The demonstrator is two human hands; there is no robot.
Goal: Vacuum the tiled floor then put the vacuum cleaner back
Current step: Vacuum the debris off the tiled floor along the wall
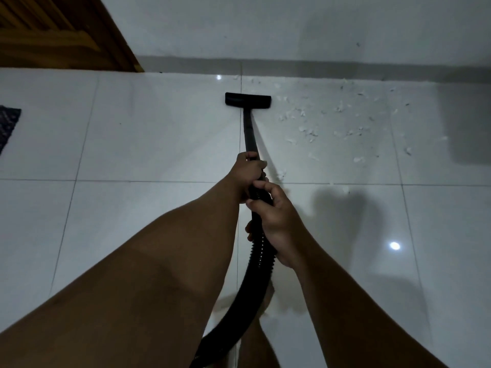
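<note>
A black vacuum wand (249, 131) reaches forward over the glossy white tiled floor (148, 144), and its flat black floor head (248, 99) rests on the tiles close to the far wall. My left hand (245, 171) grips the wand at its lower end. Just behind it my right hand (273, 216) is closed around the ribbed black hose (255, 264), which curves down past my legs and out of view. Several small white scraps of debris (332, 120) lie scattered on the tiles to the right of the floor head. The vacuum's body is out of sight.
A grey wall (292, 27) with a darker skirting line runs across the back. A brown wooden door (61, 33) stands at the upper left. A dark patterned mat (8, 126) pokes in at the left edge. My bare foot (265, 301) shows beneath the hose.
</note>
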